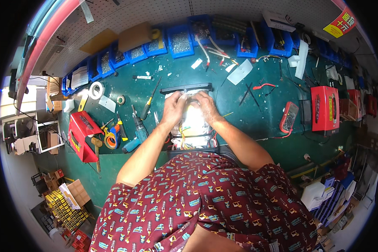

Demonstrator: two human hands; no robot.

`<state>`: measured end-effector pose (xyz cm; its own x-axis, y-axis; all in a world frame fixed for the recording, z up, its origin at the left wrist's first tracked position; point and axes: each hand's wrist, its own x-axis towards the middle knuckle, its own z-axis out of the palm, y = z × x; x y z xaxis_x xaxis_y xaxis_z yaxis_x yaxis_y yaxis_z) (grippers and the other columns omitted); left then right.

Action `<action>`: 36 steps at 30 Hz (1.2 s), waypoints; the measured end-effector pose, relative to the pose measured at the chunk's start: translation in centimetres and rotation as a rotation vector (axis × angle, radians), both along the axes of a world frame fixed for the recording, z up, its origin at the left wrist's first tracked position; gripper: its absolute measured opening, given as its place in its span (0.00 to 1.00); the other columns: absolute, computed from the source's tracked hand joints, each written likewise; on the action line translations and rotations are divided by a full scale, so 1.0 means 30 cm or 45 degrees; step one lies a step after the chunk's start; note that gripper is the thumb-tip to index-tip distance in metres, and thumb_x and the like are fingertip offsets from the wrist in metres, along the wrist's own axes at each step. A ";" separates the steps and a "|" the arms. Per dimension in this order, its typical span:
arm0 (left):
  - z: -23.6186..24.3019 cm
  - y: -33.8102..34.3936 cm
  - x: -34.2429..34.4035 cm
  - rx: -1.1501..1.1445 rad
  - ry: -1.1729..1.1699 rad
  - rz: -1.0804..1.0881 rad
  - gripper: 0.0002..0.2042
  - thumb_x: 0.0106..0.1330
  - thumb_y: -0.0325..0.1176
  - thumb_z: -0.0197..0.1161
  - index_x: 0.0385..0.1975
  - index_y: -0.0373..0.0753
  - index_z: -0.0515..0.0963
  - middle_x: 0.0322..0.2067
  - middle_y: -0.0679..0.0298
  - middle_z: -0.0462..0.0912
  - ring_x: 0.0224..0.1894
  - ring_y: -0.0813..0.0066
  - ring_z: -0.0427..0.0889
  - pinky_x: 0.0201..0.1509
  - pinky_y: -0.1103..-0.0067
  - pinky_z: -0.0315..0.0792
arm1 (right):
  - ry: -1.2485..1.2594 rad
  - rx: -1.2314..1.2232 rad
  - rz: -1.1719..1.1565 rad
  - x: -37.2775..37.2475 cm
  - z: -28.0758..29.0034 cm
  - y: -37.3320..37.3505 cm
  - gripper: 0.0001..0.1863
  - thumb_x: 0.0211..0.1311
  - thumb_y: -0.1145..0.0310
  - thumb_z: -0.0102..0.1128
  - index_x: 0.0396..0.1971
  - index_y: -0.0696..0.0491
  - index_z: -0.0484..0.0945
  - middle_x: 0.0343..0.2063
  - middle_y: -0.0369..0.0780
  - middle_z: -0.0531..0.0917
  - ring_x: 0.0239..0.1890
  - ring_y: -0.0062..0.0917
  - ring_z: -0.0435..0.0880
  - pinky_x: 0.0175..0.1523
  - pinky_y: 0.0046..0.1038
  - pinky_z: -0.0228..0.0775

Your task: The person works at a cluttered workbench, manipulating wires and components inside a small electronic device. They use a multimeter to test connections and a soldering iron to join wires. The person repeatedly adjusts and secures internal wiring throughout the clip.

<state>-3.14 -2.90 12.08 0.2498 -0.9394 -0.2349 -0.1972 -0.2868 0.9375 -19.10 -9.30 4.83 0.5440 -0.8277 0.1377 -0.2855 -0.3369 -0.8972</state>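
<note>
In front of me on the green bench stands an open device (192, 133) with bundled wires at its near end; glare washes out its middle. A long black panel (186, 88) lies across its far end. My left hand (174, 109) is closed at the panel's near side, fingertips pinched together. Beside it my right hand (205, 106) is curled in at the same spot, its fingers also closed. What the fingertips hold is too small and bright to make out. Left of the device lie a teal cordless drill (138, 133) and a yellow-handled screwdriver (147, 107).
Blue parts bins (180, 41) line the back. At left are a bent red metal cover (85, 135), a hammer (97, 145), pliers (122, 128) and tape rolls (96, 90). A red multimeter (288, 117) and red boxed unit (324, 110) stand right. Loose cables and papers (240, 72) lie beyond.
</note>
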 end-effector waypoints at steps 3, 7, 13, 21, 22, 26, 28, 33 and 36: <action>-0.093 0.105 0.006 -0.120 0.005 0.024 0.10 0.75 0.33 0.55 0.36 0.33 0.80 0.30 0.67 0.80 0.34 0.80 0.77 0.42 0.79 0.73 | -0.009 0.004 -0.008 0.005 0.013 0.004 0.13 0.52 0.78 0.68 0.40 0.57 0.83 0.39 0.46 0.81 0.46 0.45 0.80 0.53 0.40 0.74; -0.217 0.206 0.014 0.069 -0.038 -0.066 0.11 0.76 0.34 0.54 0.37 0.34 0.80 0.30 0.68 0.79 0.34 0.80 0.76 0.41 0.78 0.72 | 0.031 -0.083 0.061 -0.002 0.009 0.011 0.17 0.51 0.79 0.67 0.44 0.55 0.84 0.40 0.46 0.80 0.47 0.44 0.80 0.54 0.39 0.74; -0.099 0.029 0.004 -0.601 -0.571 -0.061 0.10 0.76 0.35 0.54 0.36 0.37 0.78 0.27 0.70 0.77 0.28 0.85 0.74 0.28 0.82 0.69 | -0.082 0.048 0.075 0.005 -0.104 0.003 0.16 0.52 0.79 0.67 0.43 0.53 0.84 0.40 0.44 0.80 0.47 0.42 0.78 0.54 0.39 0.72; -0.191 -0.148 -0.112 -0.149 0.285 0.273 0.05 0.71 0.29 0.56 0.33 0.36 0.76 0.26 0.66 0.78 0.31 0.79 0.76 0.37 0.78 0.72 | -0.019 -0.415 0.159 0.023 -0.009 -0.024 0.13 0.49 0.82 0.65 0.38 0.59 0.80 0.38 0.49 0.80 0.44 0.48 0.79 0.50 0.41 0.72; -0.185 -0.152 -0.105 -0.177 0.287 0.246 0.06 0.71 0.28 0.56 0.32 0.35 0.76 0.26 0.66 0.78 0.31 0.79 0.76 0.37 0.78 0.72 | 0.013 -0.401 0.219 0.013 -0.016 -0.031 0.14 0.50 0.83 0.63 0.39 0.58 0.79 0.41 0.49 0.80 0.46 0.49 0.78 0.53 0.42 0.71; -0.068 -0.087 0.000 -0.118 0.190 0.035 0.08 0.72 0.30 0.58 0.41 0.32 0.80 0.34 0.63 0.84 0.36 0.79 0.80 0.42 0.78 0.76 | 0.165 -0.246 0.223 0.027 0.046 -0.001 0.16 0.52 0.83 0.62 0.43 0.59 0.79 0.42 0.48 0.79 0.49 0.47 0.77 0.57 0.41 0.69; -0.023 0.007 0.056 -0.298 0.221 0.204 0.10 0.71 0.28 0.59 0.48 0.33 0.80 0.38 0.61 0.85 0.39 0.78 0.82 0.46 0.79 0.77 | 0.216 -0.176 0.249 0.010 0.049 -0.008 0.18 0.52 0.82 0.62 0.46 0.61 0.78 0.42 0.49 0.79 0.49 0.46 0.77 0.58 0.39 0.70; -0.215 0.429 0.259 -0.212 -0.130 0.592 0.10 0.70 0.26 0.60 0.48 0.32 0.80 0.39 0.62 0.86 0.41 0.78 0.83 0.47 0.77 0.78 | 0.201 -0.131 0.199 0.000 0.064 0.000 0.19 0.53 0.76 0.63 0.47 0.62 0.79 0.44 0.52 0.80 0.49 0.47 0.80 0.56 0.38 0.73; -0.255 0.634 0.276 0.311 -0.375 0.499 0.13 0.66 0.31 0.65 0.47 0.33 0.80 0.36 0.55 0.87 0.39 0.65 0.87 0.46 0.72 0.80 | 0.277 -0.106 0.127 0.018 0.113 0.016 0.18 0.54 0.73 0.65 0.45 0.62 0.81 0.43 0.51 0.82 0.47 0.45 0.82 0.54 0.37 0.74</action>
